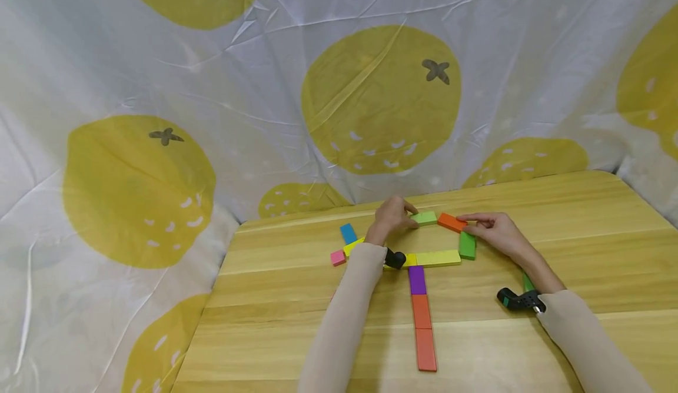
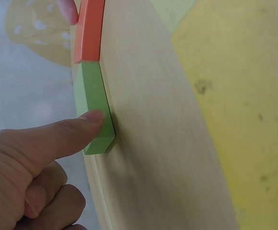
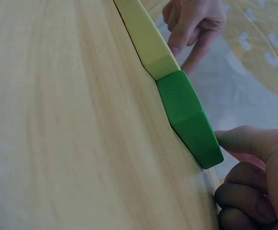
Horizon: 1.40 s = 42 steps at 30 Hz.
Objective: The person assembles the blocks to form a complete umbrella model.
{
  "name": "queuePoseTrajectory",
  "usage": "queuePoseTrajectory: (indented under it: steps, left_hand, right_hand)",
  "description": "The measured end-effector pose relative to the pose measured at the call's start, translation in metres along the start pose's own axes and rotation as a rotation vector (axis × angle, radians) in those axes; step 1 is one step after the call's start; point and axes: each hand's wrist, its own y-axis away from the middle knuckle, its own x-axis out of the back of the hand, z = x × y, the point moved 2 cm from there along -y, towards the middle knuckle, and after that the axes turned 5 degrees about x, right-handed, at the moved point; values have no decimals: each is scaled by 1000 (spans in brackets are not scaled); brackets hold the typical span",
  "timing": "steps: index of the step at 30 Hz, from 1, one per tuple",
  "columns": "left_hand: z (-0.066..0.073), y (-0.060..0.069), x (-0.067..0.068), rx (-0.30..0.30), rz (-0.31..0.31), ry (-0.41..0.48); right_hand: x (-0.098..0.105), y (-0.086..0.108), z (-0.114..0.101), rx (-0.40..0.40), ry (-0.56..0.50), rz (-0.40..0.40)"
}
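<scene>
My left hand point(image 1: 391, 219) has finger and thumb at the left end of a light green block point(image 1: 425, 218); the left wrist view shows one digit across this green block point(image 2: 98, 96), other fingers curled. My right hand point(image 1: 498, 234) pinches the right end of an orange block point(image 1: 450, 222), its thumb beside a green block point(image 1: 468, 246). In the right wrist view, the right hand point(image 3: 258, 167) is close to the green block point(image 3: 189, 117). Below lies a long pale yellow block point(image 1: 438, 258); these blocks outline a closed shape.
Purple point(image 1: 417, 280), red-orange point(image 1: 421, 312) and red point(image 1: 426, 349) blocks run down toward the front. Blue point(image 1: 348, 233), yellow point(image 1: 353, 246) and pink point(image 1: 337, 257) blocks lie left of my left wrist. Another green block point(image 1: 527, 282) is partly behind my right wrist. A lemon-print cloth point(image 1: 275, 99) hangs behind the table point(image 1: 275, 299).
</scene>
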Motion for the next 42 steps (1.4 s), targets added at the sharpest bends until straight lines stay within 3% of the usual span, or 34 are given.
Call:
queuePoseTrajectory:
  steps: [7, 11, 17, 25, 29, 34, 42]
  left_hand:
    - [-1, 4, 4, -10, -26, 41]
    - [-12, 12, 12, -23, -33, 112]
    - [-55, 30, 28, -31, -38, 268]
    - [-118, 73, 50, 9, 32, 251]
    - [-139, 90, 52, -14, 5, 280]
    - [-148, 103, 48, -50, -63, 283]
    - [-150, 114, 47, 10, 35, 219]
  right_hand:
    - [-1, 1, 0, 7, -5, 5]
    - [-2, -1, -1, 9, -2, 1]
    - [-3, -1, -1, 14, 12, 2]
    - [-1, 0, -1, 19, 8, 7]
    - [0, 0, -1, 25, 15, 13]
    - [1, 0, -1, 33, 15, 27]
    - [1, 1, 1, 26, 20, 28]
